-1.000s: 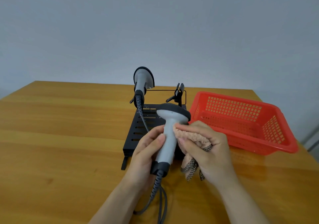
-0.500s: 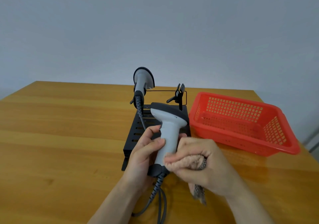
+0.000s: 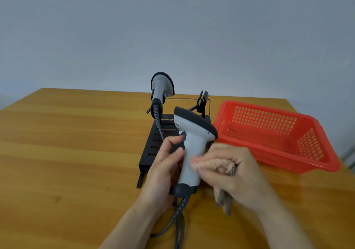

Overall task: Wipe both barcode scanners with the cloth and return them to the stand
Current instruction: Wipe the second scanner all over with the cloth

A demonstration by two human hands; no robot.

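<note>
My left hand grips the handle of a grey barcode scanner with a dark head, held upright over the table in front of the stand. My right hand is closed on a pinkish cloth and presses it against the right side of the scanner's handle; the hand is motion-blurred. A second grey scanner sits in the left holder of the black stand. The stand's right clip holds nothing. Coiled cables run down from both scanners toward me.
A red plastic basket stands on the wooden table just right of the stand, close to my right hand. A plain grey wall rises behind the table's far edge.
The held scanner has turned, its head now pointing more to the left. My right hand with the cloth slid down from under the head to the middle of the handle.
</note>
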